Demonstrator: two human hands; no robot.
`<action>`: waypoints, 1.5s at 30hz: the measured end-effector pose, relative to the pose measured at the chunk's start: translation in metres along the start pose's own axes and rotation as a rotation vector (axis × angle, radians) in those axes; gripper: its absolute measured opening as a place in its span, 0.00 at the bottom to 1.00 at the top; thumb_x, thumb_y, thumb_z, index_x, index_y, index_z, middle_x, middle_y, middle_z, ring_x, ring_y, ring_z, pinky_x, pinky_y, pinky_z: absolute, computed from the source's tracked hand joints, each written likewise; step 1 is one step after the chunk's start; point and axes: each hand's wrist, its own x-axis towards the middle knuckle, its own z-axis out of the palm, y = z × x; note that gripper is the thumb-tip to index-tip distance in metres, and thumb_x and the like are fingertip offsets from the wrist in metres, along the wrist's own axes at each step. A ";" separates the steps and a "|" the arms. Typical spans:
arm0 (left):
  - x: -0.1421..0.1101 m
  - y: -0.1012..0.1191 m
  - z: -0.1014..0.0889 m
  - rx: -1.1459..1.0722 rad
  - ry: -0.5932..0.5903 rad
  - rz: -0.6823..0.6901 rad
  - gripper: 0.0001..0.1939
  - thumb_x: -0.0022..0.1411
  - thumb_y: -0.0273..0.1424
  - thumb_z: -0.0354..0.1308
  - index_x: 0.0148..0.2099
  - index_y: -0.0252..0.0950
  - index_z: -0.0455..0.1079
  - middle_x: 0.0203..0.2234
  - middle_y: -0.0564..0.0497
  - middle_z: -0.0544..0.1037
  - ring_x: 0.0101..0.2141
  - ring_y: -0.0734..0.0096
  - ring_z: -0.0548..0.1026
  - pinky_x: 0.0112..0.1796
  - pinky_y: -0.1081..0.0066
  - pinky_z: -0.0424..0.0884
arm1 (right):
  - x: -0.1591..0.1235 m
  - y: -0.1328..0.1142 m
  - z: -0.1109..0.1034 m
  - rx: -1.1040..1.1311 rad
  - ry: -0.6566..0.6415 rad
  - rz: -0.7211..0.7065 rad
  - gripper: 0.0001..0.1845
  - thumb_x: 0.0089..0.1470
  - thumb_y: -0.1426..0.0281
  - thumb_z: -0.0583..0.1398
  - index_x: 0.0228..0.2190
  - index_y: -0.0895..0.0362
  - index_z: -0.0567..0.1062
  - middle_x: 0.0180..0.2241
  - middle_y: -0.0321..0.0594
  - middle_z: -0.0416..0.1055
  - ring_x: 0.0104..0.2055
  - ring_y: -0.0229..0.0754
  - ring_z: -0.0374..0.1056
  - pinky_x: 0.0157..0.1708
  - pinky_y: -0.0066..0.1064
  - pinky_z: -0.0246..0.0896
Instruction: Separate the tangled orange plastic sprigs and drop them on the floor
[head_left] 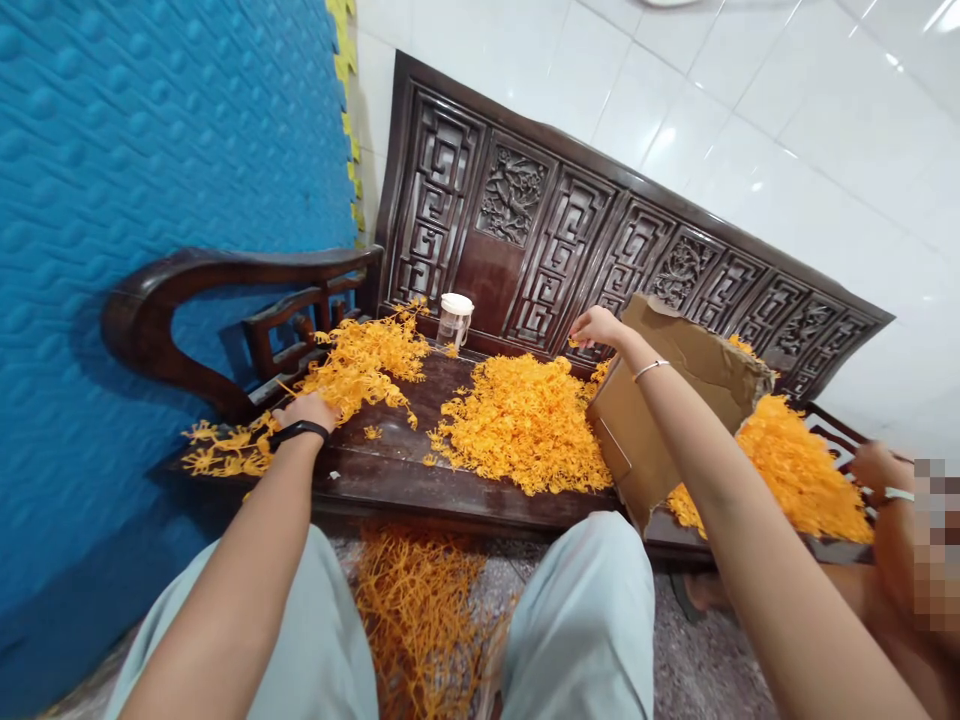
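While the left hand (306,412) rests among branched orange pieces (367,360) at the bench's left end, its fingers are largely hidden by the pieces and the back of the hand; whether it grasps any cannot be told. Black band (300,430) on that wrist. Right hand (595,327): raised near the carved backrest (499,262), above the left edge of a cardboard sheet (679,370), fingertips pinched together on a small orange bit (576,343).

Main orange heap (532,430): middle of the dark wooden bench (442,485), between the two forearms, loose small pieces. The cardboard stands tilted, separating this heap from a second heap (802,470) at right; a co-worker's hand (881,468) is beside the latter. White-lidded clear bottle (454,322) stands against the backrest. Orange strands (420,610) lie below the bench front, between the wearer's knees.
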 end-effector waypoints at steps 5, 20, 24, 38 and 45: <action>-0.001 0.001 0.000 0.057 -0.014 -0.068 0.17 0.60 0.35 0.52 0.50 0.34 0.62 0.46 0.45 0.68 0.43 0.62 0.70 0.41 0.56 0.68 | -0.002 0.000 0.000 0.085 0.013 -0.004 0.07 0.39 0.77 0.65 0.18 0.62 0.70 0.15 0.37 0.69 0.18 0.33 0.66 0.22 0.23 0.66; 0.000 0.002 0.001 0.054 -0.008 -0.046 0.18 0.60 0.35 0.52 0.51 0.35 0.61 0.47 0.45 0.67 0.43 0.61 0.69 0.41 0.56 0.68 | 0.002 0.007 0.008 0.132 0.038 -0.089 0.12 0.35 0.77 0.66 0.26 0.63 0.69 0.20 0.37 0.71 0.20 0.32 0.66 0.19 0.20 0.60; 0.000 0.002 0.000 0.047 -0.010 -0.044 0.18 0.60 0.36 0.51 0.51 0.35 0.61 0.47 0.45 0.67 0.44 0.61 0.69 0.42 0.55 0.67 | 0.001 0.010 0.011 0.057 0.038 -0.133 0.15 0.32 0.79 0.66 0.28 0.63 0.71 0.23 0.35 0.71 0.22 0.31 0.65 0.21 0.20 0.59; 0.002 -0.001 0.001 0.033 -0.002 -0.020 0.19 0.60 0.36 0.51 0.52 0.35 0.60 0.49 0.44 0.66 0.45 0.59 0.68 0.43 0.53 0.66 | 0.000 0.016 0.013 -0.069 -0.037 -0.192 0.13 0.35 0.74 0.65 0.29 0.62 0.76 0.26 0.37 0.73 0.27 0.33 0.66 0.28 0.21 0.61; 0.003 -0.003 0.002 0.022 0.010 -0.003 0.18 0.60 0.35 0.52 0.52 0.35 0.60 0.48 0.45 0.67 0.44 0.60 0.68 0.42 0.54 0.67 | -0.002 0.011 0.010 -0.079 -0.014 -0.159 0.08 0.42 0.75 0.61 0.29 0.62 0.76 0.26 0.39 0.74 0.26 0.33 0.67 0.28 0.21 0.62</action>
